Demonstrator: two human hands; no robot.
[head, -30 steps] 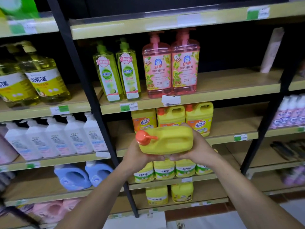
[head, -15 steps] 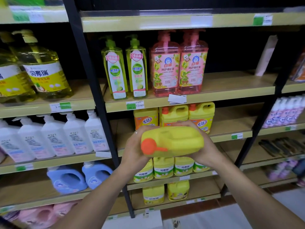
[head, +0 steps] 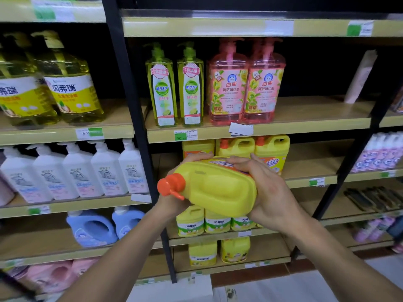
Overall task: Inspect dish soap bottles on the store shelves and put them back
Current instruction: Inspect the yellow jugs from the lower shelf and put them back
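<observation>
You hold the yellow jug (head: 220, 188) on its side in front of the shelves (head: 305, 124), orange cap (head: 171, 186) pointing left (label turned up and away). Your left hand (head: 174, 199) cups the neck end; your right hand (head: 267, 190) wraps the base, fingers over the top.

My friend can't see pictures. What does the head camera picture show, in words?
Two hands hold a yellow dish soap jug sideways, its orange cap pointing left, before store shelves. The left hand grips near the cap and the right hand grips the base. Matching yellow jugs stand behind.
</observation>
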